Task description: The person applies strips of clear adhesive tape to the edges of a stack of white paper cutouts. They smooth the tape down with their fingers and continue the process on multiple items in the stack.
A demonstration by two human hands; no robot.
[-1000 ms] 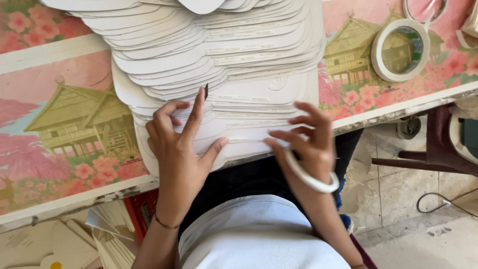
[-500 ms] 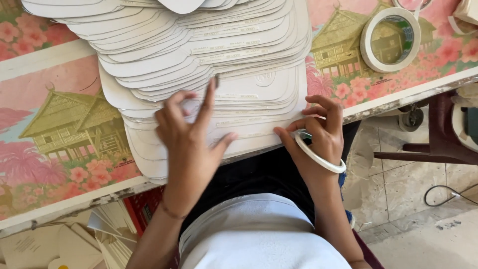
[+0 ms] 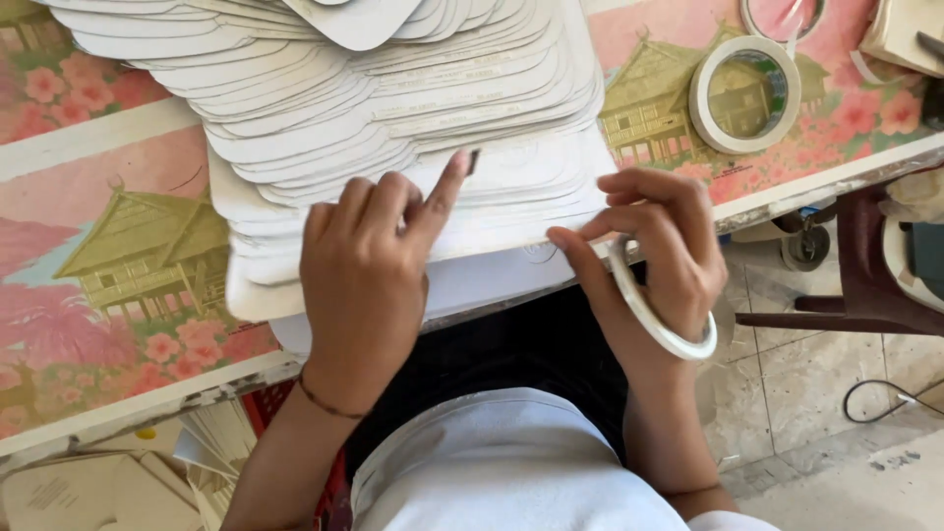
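A big fanned-out stack of white rounded card cut-outs [image 3: 393, 108] lies on a table covered with a pink cloth printed with houses and flowers [image 3: 118, 256]. My left hand [image 3: 369, 280] rests on the near cards, its index finger pressed down on one. My right hand [image 3: 654, 256] sits at the near right edge of the stack, fingers curled, with a roll of white tape [image 3: 661, 317] hooked around it and its fingertips touching the bottom card.
Another white tape roll [image 3: 744, 93] lies on the cloth at the right, a third partly seen above it. Loose cards and paper [image 3: 118, 472] sit under the table on the left. A dark red chair frame [image 3: 865, 285] and a cable [image 3: 880, 403] are on the tiled floor.
Both hands have shifted right and up along the near edge of the stack. The left index finger now presses further up on the cards.
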